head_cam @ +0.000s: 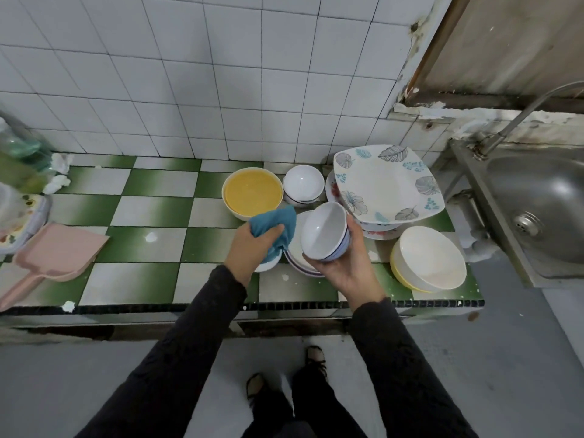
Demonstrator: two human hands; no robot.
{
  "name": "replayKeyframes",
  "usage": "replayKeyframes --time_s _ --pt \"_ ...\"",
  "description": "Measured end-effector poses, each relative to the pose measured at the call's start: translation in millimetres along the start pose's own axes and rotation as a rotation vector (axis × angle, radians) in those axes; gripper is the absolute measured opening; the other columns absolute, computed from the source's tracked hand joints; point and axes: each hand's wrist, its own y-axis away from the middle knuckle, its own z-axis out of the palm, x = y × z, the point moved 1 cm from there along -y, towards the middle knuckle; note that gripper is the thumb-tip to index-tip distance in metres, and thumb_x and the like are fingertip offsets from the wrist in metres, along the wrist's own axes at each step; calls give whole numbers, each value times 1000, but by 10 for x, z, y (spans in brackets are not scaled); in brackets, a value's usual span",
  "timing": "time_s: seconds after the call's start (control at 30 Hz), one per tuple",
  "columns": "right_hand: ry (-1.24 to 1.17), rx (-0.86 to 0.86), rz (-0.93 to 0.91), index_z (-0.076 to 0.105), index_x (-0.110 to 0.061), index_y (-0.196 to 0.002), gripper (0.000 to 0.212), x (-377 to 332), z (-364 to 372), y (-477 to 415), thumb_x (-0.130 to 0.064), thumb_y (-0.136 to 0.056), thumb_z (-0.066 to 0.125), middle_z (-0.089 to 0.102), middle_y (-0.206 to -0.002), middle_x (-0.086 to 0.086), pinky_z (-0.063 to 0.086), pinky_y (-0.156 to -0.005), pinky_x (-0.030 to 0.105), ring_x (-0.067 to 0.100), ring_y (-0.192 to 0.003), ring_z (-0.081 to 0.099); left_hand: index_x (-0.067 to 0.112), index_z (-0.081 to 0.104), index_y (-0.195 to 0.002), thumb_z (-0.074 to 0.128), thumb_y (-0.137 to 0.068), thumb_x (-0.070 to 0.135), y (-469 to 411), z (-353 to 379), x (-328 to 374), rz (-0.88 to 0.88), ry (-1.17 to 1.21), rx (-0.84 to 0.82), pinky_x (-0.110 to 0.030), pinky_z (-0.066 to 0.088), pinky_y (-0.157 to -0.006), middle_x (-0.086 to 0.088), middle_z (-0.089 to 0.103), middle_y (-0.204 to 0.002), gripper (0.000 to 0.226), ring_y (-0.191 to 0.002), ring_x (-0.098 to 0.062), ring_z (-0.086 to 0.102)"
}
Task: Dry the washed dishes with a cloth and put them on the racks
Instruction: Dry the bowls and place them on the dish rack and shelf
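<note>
And there it was: the bowl [324, 230] was held up above the counter [151, 213], tipped on its side, with its mouth turned toward the cloth [275, 224]. It was cradled in the right hand [347, 267]. The fingers [328, 263] were curled under the base, and the thumb [355, 235] was laid up the outer wall on the right.

The bowl was judged stiff, glazed and fairly light. It was likely slick if any water was left on it, and it would surely be chipped by a drop onto the tiles. A hold at base and wall was reckoned the safe one, with the rim and inside left free for wiping.

The cloth, soft and wadded, was gripped in the closed fingers of the left hand [249, 248], and a fold was left hanging below. It was brought just beside the bowl's rim, though whether contact was made could not be told.

More dishes were stacked behind and below, among them a yellow bowl [252, 192] and a leaf-patterned plate [385, 184]. No rack was seen.
</note>
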Motion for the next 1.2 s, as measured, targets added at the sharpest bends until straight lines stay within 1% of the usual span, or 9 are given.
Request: replayKeyframes --time_s 0.13,0.2,0.37,0.53,0.63,0.77,1.0,1.13,1.2 --pt "258 26 -197 55 -25 -142 58 -56 -164 157 -47 -90 70 61 -139 10 56 -90 42 29 -127 59 17 59 -129 63 -95 16 87 275 -16 188 -280 -57 -23 49 -90 4 63 -119 34 -105 -12 60" --pt "358 68 -299 53 -24 -141 58 -120 -256 270 -41 -89 73 66 -134 5 55 -96 44 24 -122 64 24 58 -132 61 -95 15 144 415 -37 272 -397 -86 -22 49 -93 8 61 -120 38 -106 -10 58" --pt "512 313 -423 41 -27 -140 104 -337 -479 538 -65 -56 89 61 -133 -2 50 -107 46 18 -120 62 29 54 -135 61 -90 6 224 761 -24 483 -586 -141 -32 51 -99 5 59 -133 52 -113 -13 57" --pt "613 408 -552 38 -27 -139 76 -690 -814 910 -44 -80 82 52 -126 -9 47 -78 17 5 -111 55 26 54 -136 59 -89 9 406 1294 63 620 -719 -189 -36 51 -91 -2 63 -128 50 -104 -19 58" --pt "651 445 -642 41 -27 -135 74 -935 -1075 1148 -42 -78 85 51 -120 -14 51 -83 21 6 -112 55 27 56 -134 58 -89 10 541 1700 91 649 -719 -224 -36 51 -90 0 65 -126 49 -103 -21 60" --pt "683 504 -720 38 -30 -134 79 -1331 -1551 1542 -43 -74 88 51 -129 -6 54 -96 34 15 -117 55 26 57 -134 57 -89 11 810 2415 87 678 -716 -295 -28 44 -100 4 62 -132 47 -117 -17 57" --pt "674 631 -840 40 -31 -130 79 -1975 -2509 2155 -40 -70 91 48 -125 -10 48 -76 17 1 -106 53 27 60 -130 56 -89 10 1333 3571 -92 751 -716 -381 -27 45 -93 7 65 -125 45 -110 -16 60" --pt "710 726 -892 43 -33 -124 83 -2398 -3111 2497 -51 -60 93 53 -124 -10 57 -87 39 13 -113 58 27 61 -128 56 -85 6 1596 4267 -169 815 -712 -452 -24 43 -84 7 66 -122 48 -103 -17 60" --pt "722 768 -920 44 -32 -123 84 -2657 -3385 2701 -53 -58 93 54 -122 -9 59 -85 46 17 -112 60 27 60 -128 56 -83 5 1724 4660 -206 864 -703 -514 -28 46 -84 6 66 -118 50 -100 -18 61"
